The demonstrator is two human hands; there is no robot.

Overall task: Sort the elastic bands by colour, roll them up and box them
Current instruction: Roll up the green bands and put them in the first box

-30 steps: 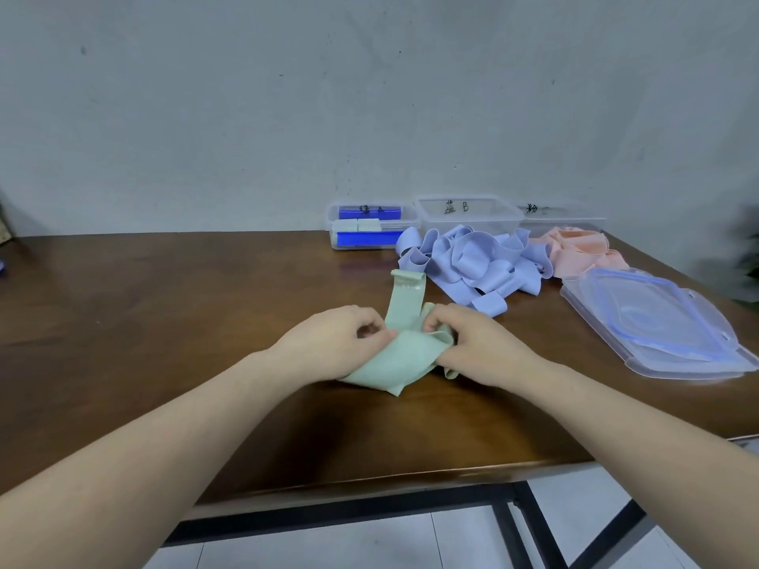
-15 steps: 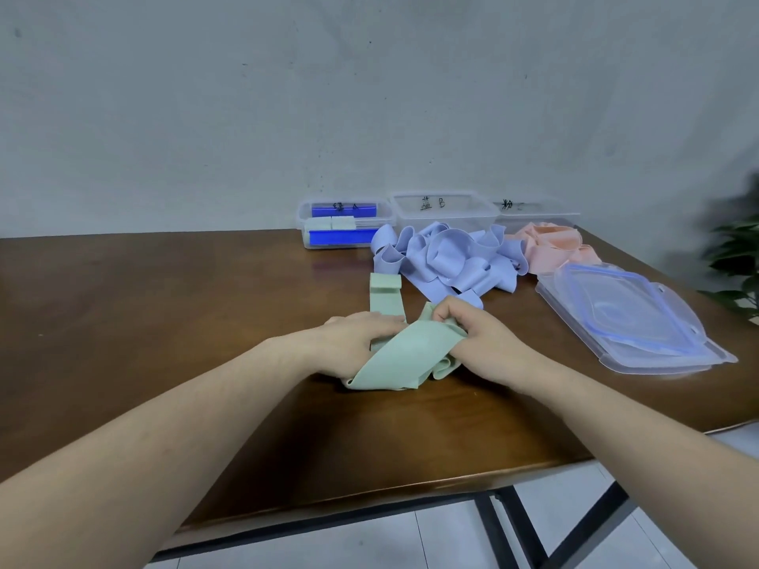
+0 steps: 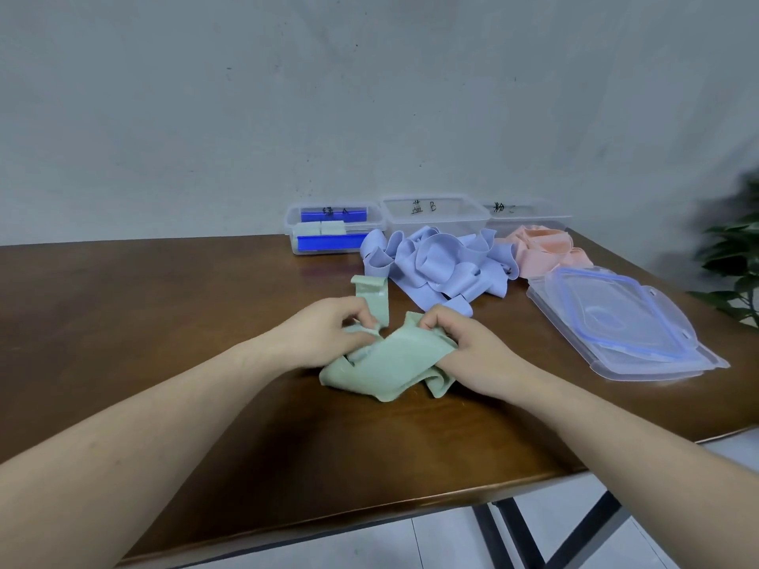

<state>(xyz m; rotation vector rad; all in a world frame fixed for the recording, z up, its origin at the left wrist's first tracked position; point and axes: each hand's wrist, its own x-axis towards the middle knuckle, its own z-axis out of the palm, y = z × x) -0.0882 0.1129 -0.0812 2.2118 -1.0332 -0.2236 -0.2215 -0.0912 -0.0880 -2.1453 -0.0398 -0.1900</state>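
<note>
A pale green elastic band (image 3: 390, 365) lies bunched on the brown table (image 3: 164, 322), one end stretching away towards the boxes. My left hand (image 3: 328, 336) pinches its left part and my right hand (image 3: 460, 347) grips its right part, fingers curled into the fabric. Behind lie a heap of lilac-blue bands (image 3: 435, 266) and a heap of pink bands (image 3: 542, 250). Three clear boxes stand at the back: the left box (image 3: 332, 232) holds green rolls, the middle box (image 3: 435, 213) and the right box (image 3: 530, 215) look empty.
Stacked clear lids with blue seals (image 3: 616, 322) lie at the right of the table. A green plant (image 3: 735, 260) stands past the table's right edge. The near table edge runs just below my forearms.
My hands have pulled slightly apart on the green band and regripped it; the loose fold now bulges between them. The camera has shifted a little.
</note>
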